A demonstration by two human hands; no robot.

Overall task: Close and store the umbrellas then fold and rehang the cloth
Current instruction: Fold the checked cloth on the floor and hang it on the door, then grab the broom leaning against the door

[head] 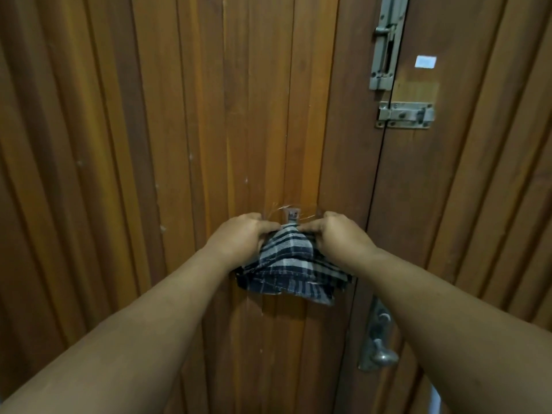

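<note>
Two bare forearms reach forward to a wooden door, where the left hand and right hand each pinch the top of a folded dark plaid cloth, thumbs and fingers curled into the fabric. The cloth hangs bunched against the door's middle boards, its top edge just under a small clear adhesive hook. Folding looks finished; hanging appears the step in hand. No umbrellas are in sight. Beyond, near the door's right edge, a lever handle sits below two metal bolts.
</note>
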